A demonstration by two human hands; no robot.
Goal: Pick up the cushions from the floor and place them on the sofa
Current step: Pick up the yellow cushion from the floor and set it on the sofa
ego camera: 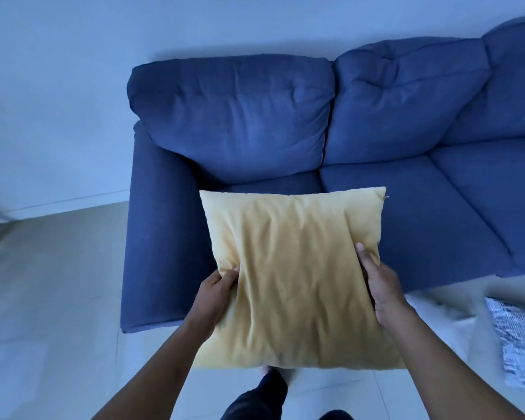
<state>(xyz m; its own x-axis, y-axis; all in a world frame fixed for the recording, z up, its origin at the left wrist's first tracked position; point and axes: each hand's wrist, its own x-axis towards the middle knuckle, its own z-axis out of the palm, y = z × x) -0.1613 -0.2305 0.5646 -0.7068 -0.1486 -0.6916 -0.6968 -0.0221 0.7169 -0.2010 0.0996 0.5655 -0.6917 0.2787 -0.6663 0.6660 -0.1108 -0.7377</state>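
Above the near edge of the blue sofa [255,122], a yellow cushion [291,268].
Left hand [215,286] and right hand [379,286] squeeze its sides; it is square, flat side up, tilted toward the sofa back.

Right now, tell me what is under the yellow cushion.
The yellow cushion, held by left hand and right hand, hangs over the sofa seat edge and floor. A leg shows below; the rest is covered.
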